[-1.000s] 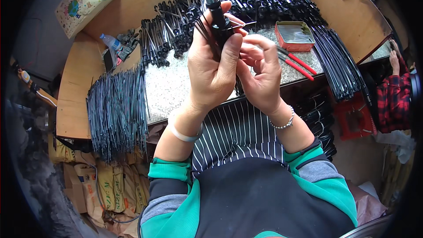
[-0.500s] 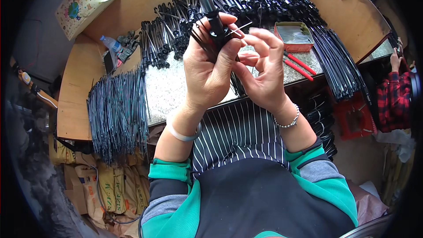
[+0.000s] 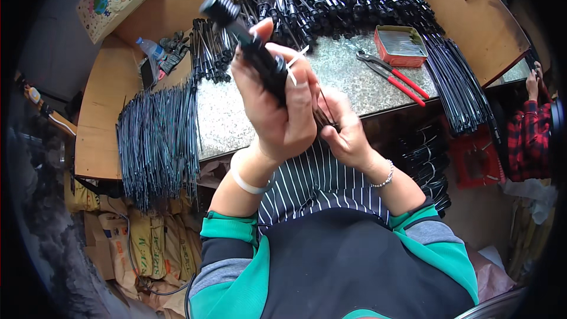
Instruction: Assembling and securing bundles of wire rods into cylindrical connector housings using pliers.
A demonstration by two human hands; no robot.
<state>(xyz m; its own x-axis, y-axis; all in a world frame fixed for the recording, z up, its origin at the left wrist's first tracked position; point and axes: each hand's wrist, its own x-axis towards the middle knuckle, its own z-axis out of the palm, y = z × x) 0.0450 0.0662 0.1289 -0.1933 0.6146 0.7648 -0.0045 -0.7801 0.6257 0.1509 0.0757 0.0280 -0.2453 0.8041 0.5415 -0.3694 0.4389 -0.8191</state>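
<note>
My left hand (image 3: 277, 130) is closed around a black cylindrical part (image 3: 253, 50) with a ribbed cap, held tilted above the bench and blurred by motion. A thin white strip (image 3: 299, 59) sticks out beside the fingers of that hand. Lower and to the right, my right hand (image 3: 351, 142) pinches the thin dark strands (image 3: 322, 117) that run down from the black part. Exactly where its fingertips grip is partly hidden. Pliers (image 3: 404, 86) with red handles lie on the speckled bench top (image 3: 348, 59), right of both hands.
A red tin (image 3: 401, 54) of thin pale strips stands behind the pliers. Black rod-like parts (image 3: 331, 6) are heaped at the back. Bundles of thin black rods hang over the edge at left (image 3: 158, 145) and right (image 3: 458, 82). A co-worker's plaid sleeve (image 3: 528, 136) shows far right.
The black part has tipped left, its cap swinging down and left. My right hand has moved down from beside the left fingers onto the lower strands, uncovering the pliers' head.
</note>
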